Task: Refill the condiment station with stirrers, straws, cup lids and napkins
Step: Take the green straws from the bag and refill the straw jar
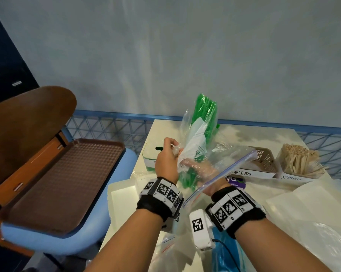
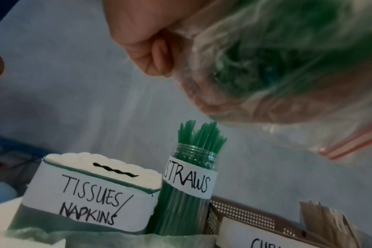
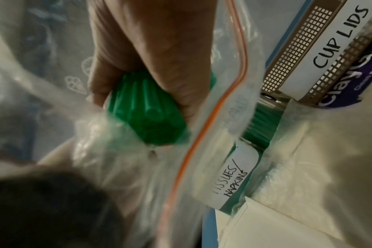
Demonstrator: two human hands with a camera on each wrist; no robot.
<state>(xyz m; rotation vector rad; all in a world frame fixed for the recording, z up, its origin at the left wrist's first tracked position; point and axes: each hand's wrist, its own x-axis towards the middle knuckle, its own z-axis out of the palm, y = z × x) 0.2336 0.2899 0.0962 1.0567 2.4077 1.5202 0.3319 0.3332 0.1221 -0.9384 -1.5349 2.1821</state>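
A bundle of green straws point(image 1: 206, 116) stands upright in a thin clear wrapper, inside a zip bag point(image 1: 230, 165). My right hand point(image 1: 204, 169) is inside the zip bag, with its fingers curled round the bundle point(image 3: 146, 107). My left hand point(image 1: 166, 156) pinches the crumpled wrapper point(image 2: 202, 55) from outside, at the bundle's left. Below stand the jar labelled STRAWS point(image 2: 187, 189), part filled with green straws, and the box labelled TISSUES/NAPKINS point(image 2: 91, 198), full of white napkins.
A brown mesh basket labelled CUP LIDS point(image 1: 263, 160) and a holder of wooden stirrers point(image 1: 301, 161) stand at the right of the white table point(image 1: 161, 128). A brown tray point(image 1: 63, 181) lies on a blue chair at left. More plastic bags lie near the front edge.
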